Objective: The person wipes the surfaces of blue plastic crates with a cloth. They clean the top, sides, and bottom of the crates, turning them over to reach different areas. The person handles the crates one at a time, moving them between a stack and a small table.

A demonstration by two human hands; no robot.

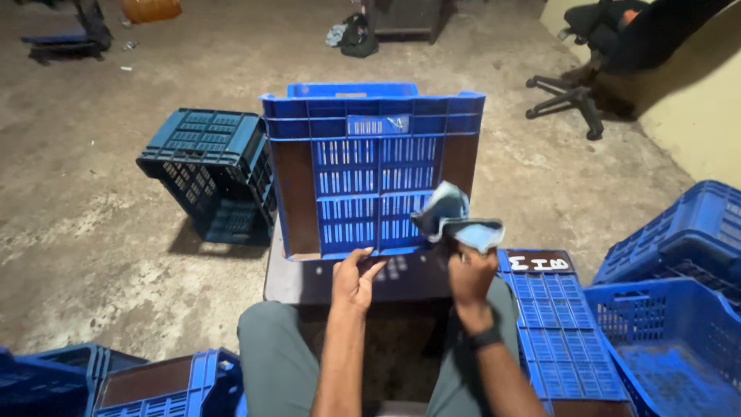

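My left hand (pixel 355 279) rests loose on the near rim of the crate (pixel 373 170), which is tipped on its side before my knees. My right hand (pixel 472 276) clenches the cloth (pixel 455 220). Pushed hard, the crate could topple backward.

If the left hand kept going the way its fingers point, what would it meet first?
Most likely the lower edge of the upright blue crate; the left hand already sits right at it, though depth is hard to judge.
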